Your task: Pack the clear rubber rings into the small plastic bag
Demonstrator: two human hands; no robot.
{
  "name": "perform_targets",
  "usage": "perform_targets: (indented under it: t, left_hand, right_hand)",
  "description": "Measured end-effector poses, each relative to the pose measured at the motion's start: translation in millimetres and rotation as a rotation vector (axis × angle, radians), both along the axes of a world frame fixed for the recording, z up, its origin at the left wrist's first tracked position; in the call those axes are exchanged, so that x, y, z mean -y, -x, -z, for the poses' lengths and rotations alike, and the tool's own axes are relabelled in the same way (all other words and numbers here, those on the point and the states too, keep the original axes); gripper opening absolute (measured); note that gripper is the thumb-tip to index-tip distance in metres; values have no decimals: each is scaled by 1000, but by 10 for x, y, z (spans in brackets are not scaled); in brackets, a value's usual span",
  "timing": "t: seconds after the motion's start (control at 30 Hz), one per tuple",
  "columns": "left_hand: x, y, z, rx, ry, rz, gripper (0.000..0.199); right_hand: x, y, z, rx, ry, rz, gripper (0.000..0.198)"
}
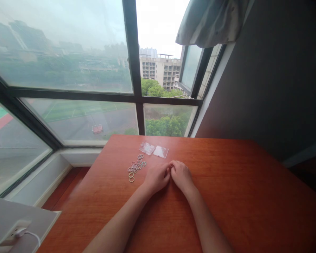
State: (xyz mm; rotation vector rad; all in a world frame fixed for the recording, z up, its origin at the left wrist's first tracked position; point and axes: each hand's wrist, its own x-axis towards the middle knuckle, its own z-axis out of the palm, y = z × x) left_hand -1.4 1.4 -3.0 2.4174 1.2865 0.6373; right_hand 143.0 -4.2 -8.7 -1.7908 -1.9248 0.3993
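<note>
My left hand (158,176) and my right hand (181,175) meet near the middle of the table, resting on its surface. Both have their fingers curled inward, with the fingertips touching or nearly so. Whatever they pinch, if anything, is hidden or too small to make out. To the left of my left hand lie several small grey rings (139,166) in a loose, overlapping group. Some yellowish rings (131,175) lie at its near end. Beyond the hands sit an open-looking clear plastic case (147,148) and a flat whitish clear piece (160,151), side by side.
The reddish-brown wooden table (226,196) reaches up to the windows, and its left edge slants toward me. A dark window frame (139,116) stands behind it. At lower left, a white plug (20,232) sits in a wall socket. A dark wall (266,88) rises on the right.
</note>
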Motion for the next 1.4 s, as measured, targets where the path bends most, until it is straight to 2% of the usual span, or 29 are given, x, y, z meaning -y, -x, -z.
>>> perform_targets:
  t: [1.4]
  left_hand:
    - [0, 1, -21, -39, -12, -9, 26]
  right_hand:
    - [12, 12, -56, 21, 32, 3, 22]
